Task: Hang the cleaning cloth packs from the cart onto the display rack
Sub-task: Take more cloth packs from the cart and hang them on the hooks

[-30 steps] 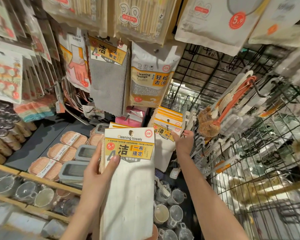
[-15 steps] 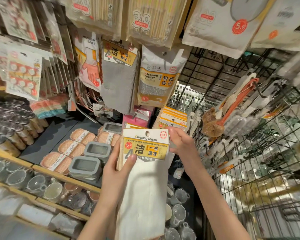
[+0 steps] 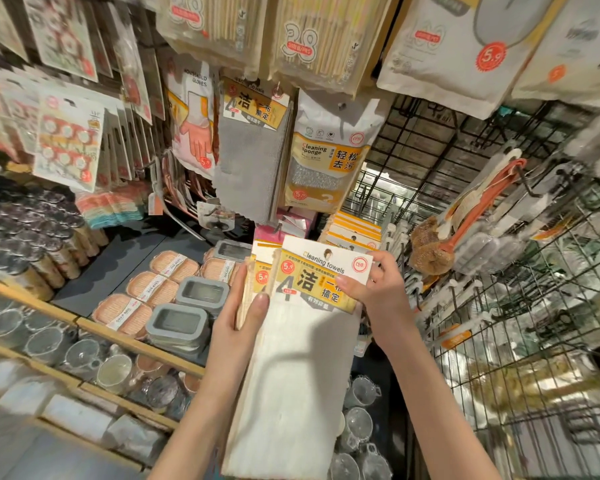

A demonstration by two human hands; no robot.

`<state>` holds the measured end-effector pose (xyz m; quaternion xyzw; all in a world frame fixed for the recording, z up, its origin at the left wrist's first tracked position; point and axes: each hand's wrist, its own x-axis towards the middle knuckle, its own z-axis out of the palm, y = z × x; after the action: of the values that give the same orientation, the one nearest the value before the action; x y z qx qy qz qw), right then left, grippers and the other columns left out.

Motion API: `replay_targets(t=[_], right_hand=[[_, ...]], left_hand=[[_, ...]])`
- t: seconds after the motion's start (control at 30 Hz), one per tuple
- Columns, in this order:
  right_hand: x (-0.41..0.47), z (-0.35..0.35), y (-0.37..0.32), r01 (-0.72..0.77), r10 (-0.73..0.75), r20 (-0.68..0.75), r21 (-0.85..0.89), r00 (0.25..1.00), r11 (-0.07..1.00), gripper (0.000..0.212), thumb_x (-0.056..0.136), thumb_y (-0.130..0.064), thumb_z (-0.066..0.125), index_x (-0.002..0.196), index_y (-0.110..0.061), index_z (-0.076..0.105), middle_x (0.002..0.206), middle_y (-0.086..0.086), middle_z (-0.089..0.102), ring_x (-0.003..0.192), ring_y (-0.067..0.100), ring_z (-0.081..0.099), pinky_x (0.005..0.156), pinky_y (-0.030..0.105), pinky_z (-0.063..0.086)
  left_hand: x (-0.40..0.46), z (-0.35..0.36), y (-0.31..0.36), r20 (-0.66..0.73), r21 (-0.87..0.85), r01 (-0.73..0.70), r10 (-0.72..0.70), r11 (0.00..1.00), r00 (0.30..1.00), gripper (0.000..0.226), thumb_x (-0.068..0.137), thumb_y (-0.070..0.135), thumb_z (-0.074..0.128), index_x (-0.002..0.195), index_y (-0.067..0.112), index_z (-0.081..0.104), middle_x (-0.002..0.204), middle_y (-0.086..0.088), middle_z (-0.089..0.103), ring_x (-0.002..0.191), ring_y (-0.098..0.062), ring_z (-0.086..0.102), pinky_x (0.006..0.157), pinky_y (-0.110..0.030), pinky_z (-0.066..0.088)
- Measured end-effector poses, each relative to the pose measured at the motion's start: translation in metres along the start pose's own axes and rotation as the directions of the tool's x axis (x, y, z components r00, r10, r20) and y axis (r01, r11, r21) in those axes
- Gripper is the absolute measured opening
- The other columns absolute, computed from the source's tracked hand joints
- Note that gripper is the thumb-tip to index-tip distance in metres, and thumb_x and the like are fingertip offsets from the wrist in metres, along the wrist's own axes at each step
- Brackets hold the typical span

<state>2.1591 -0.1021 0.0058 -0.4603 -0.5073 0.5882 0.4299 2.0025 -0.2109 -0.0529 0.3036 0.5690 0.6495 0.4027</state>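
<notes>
I hold a stack of white cleaning cloth packs (image 3: pixel 302 362) upright in front of me, each with a yellow and white "Cleaning towels" header card. My left hand (image 3: pixel 238 327) grips the stack's left edge, thumb on the front. My right hand (image 3: pixel 378 289) pinches the right corner of the front pack's card, which is slid a little right of the packs behind. Just past it, a row of the same packs (image 3: pixel 355 233) hangs on a hook of the display rack (image 3: pixel 426 188). A grey cloth pack (image 3: pixel 252 157) hangs higher up.
A cleaning sponge bag (image 3: pixel 328 157) and a glove pack (image 3: pixel 191 123) hang beside the grey cloth. Brushes (image 3: pixel 471 216) hang on the wire grid at right. Below left, a shelf holds soap boxes (image 3: pixel 142 296), grey trays (image 3: pixel 179 323) and glass mugs (image 3: pixel 84 355).
My right hand left the hanging packs and came to the front pack's card, which it now pinches and has slid right. The stack rose slightly.
</notes>
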Motion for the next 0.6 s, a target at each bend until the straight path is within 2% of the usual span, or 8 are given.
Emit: replay_targets(t=[0.1, 0.23, 0.3, 0.4, 0.5, 0.53, 0.6], right_hand=[[0.002, -0.001, -0.002, -0.03, 0.029, 0.009, 0.056, 1.0, 0.998, 0.04, 0.077, 0.014, 0.064, 0.104, -0.008, 0.045, 0.104, 0.02, 0.068, 0.092, 0.033, 0.066, 0.079, 0.047, 0.057], [0.004, -0.002, -0.002, -0.039, 0.037, 0.033, 0.071, 0.999, 0.997, 0.04, 0.078, 0.015, 0.063, 0.105, -0.008, 0.043, 0.102, 0.018, 0.069, 0.094, 0.035, 0.065, 0.082, 0.05, 0.055], [0.004, -0.002, -0.001, -0.03, 0.029, 0.023, 0.075, 0.999, 0.997, 0.042, 0.078, 0.015, 0.063, 0.109, -0.005, 0.043, 0.101, 0.015, 0.069, 0.094, 0.032, 0.066, 0.082, 0.046, 0.056], [0.005, -0.002, 0.002, -0.009, 0.01, -0.012, 0.053, 1.0, 0.999, 0.041, 0.078, 0.012, 0.065, 0.111, -0.004, 0.047, 0.1, 0.013, 0.07, 0.092, 0.026, 0.067, 0.073, 0.031, 0.059], [0.008, -0.005, 0.008, 0.015, -0.015, -0.053, -0.002, 0.998, 1.0, 0.038, 0.078, 0.007, 0.068, 0.108, -0.008, 0.051, 0.1, 0.008, 0.07, 0.094, 0.024, 0.067, 0.066, 0.022, 0.057], [0.009, -0.006, 0.011, 0.015, -0.015, -0.066, -0.015, 0.998, 1.0, 0.038, 0.078, 0.005, 0.069, 0.108, -0.011, 0.051, 0.101, 0.008, 0.07, 0.095, 0.023, 0.067, 0.064, 0.021, 0.056], [0.013, -0.009, 0.017, -0.004, -0.001, -0.099, -0.048, 0.995, 0.999, 0.044, 0.079, 0.001, 0.07, 0.116, -0.011, 0.05, 0.106, 0.009, 0.069, 0.096, 0.023, 0.067, 0.064, 0.02, 0.055]], left_hand=[[-0.003, 0.002, -0.001, -0.011, -0.04, 0.002, -0.002, 0.999, 1.0, 0.054, 0.077, 0.051, 0.06, 0.127, 0.061, 0.04, 0.138, 0.027, 0.048, 0.127, 0.006, 0.045, 0.113, -0.036, 0.033], [-0.002, 0.002, -0.004, -0.023, -0.056, 0.004, -0.005, 0.998, 1.0, 0.052, 0.077, 0.049, 0.062, 0.123, 0.063, 0.043, 0.128, 0.035, 0.053, 0.121, 0.01, 0.049, 0.11, -0.034, 0.036], [-0.001, 0.001, -0.004, -0.033, -0.055, -0.005, 0.003, 0.998, 0.999, 0.049, 0.078, 0.046, 0.062, 0.12, 0.063, 0.044, 0.126, 0.037, 0.052, 0.121, 0.011, 0.048, 0.111, -0.033, 0.036], [0.002, 0.003, -0.004, -0.036, -0.072, -0.028, 0.025, 0.997, 0.999, 0.049, 0.082, 0.038, 0.062, 0.124, 0.057, 0.045, 0.134, 0.026, 0.052, 0.126, 0.004, 0.047, 0.111, -0.032, 0.036], [0.005, 0.002, -0.003, -0.041, -0.096, -0.05, 0.046, 0.994, 0.998, 0.05, 0.085, 0.03, 0.062, 0.126, 0.053, 0.045, 0.12, 0.038, 0.056, 0.119, 0.012, 0.049, 0.1, -0.014, 0.041], [0.006, 0.001, -0.003, -0.045, -0.1, -0.048, 0.044, 0.994, 0.998, 0.051, 0.087, 0.027, 0.062, 0.127, 0.052, 0.045, 0.118, 0.039, 0.057, 0.117, 0.013, 0.05, 0.097, -0.012, 0.042], [0.009, -0.001, -0.003, -0.059, -0.102, -0.048, 0.042, 0.994, 0.997, 0.052, 0.09, 0.021, 0.06, 0.131, 0.049, 0.043, 0.121, 0.033, 0.059, 0.118, 0.01, 0.052, 0.1, -0.015, 0.042]])
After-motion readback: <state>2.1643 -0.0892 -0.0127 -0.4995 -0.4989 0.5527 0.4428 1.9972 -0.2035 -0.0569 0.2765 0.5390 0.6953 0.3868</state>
